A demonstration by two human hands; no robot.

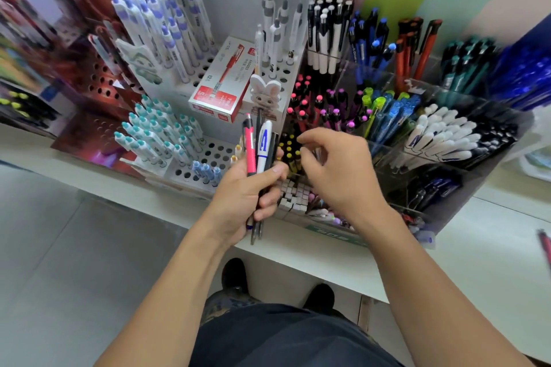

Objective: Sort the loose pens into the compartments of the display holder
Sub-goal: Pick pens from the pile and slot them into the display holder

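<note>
Several pens (258, 148) in left hand (247, 194), "A"-marked.

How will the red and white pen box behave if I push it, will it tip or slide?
The red and white pen box lies tilted on the perforated stand, so it probably slides rather than tips. It looks like cardboard, so likely light.

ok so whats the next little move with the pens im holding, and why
Probably bring the right hand back to pinch one pen from the bunch in the left hand. The right hand holds nothing as far as shows, and hovers over the yellow-topped pens. The white pen with blue print looks like those in the white pen compartment.
</note>
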